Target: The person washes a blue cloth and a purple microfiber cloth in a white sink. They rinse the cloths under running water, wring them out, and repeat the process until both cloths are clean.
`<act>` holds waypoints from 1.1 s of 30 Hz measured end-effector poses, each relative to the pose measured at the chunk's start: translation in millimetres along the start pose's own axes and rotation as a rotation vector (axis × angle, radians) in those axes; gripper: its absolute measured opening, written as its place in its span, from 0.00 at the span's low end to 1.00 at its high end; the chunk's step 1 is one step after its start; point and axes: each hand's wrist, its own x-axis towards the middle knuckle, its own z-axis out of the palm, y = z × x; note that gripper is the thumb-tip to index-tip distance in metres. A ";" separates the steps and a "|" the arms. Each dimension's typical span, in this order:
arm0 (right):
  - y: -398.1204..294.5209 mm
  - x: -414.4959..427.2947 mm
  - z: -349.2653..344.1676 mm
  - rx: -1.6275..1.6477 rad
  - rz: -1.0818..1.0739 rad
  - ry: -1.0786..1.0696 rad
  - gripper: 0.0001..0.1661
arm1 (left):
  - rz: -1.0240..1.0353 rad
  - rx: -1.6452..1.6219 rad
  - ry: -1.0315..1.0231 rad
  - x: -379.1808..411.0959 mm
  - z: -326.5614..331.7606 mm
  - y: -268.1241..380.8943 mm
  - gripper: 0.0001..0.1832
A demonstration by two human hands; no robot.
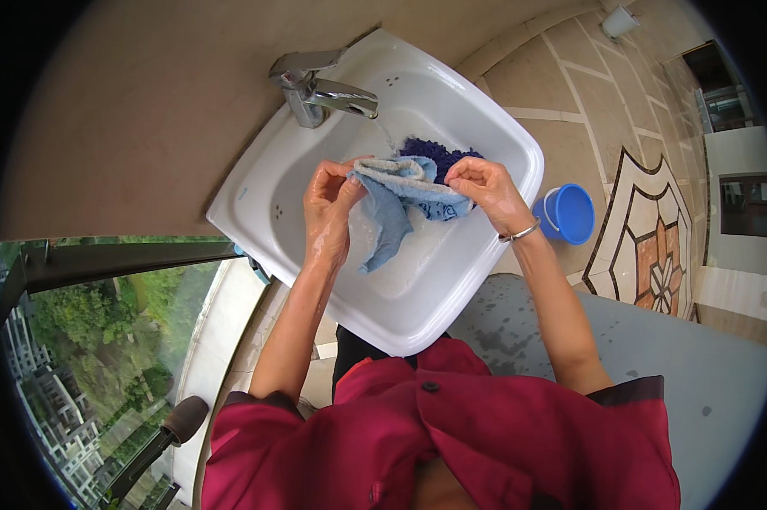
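Both of my hands hold a wet light-blue cloth (pixel 387 220) with a pale border over a white ceramic washbasin (pixel 511 137). My left hand (pixel 329 204) pinches its left end between thumb and fingers. At the cloth's right end, my right hand (pixel 489 191) grips the edge, a metal bangle on the wrist. The cloth is partly folded, and one corner hangs down into the basin. Behind it lies a dark purple, shaggy textile (pixel 438 152), partly hidden. A thin stream of water runs from the chrome faucet (pixel 342 99) beside the textile.
A blue bucket (pixel 575 213) with a white handle stands on the tiled floor right of the basin. A grey surface (pixel 651 376) with wet spots lies at lower right. A window (pixel 109 319) is at the left. Farther off stands a white container (pixel 619 23).
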 end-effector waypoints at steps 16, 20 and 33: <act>-108.9 15.7 -83.8 0.567 -0.336 0.022 0.13 | 0.247 1.809 -0.141 -34.1 -57.9 17.1 0.22; -152.3 21.0 -73.5 0.480 -0.438 0.053 0.18 | 0.259 1.315 -0.311 19.3 -8.0 -59.9 0.36; 58.3 114.8 -49.4 -0.314 0.346 -0.014 0.33 | -0.715 -0.248 -0.053 47.9 -16.3 -101.3 0.30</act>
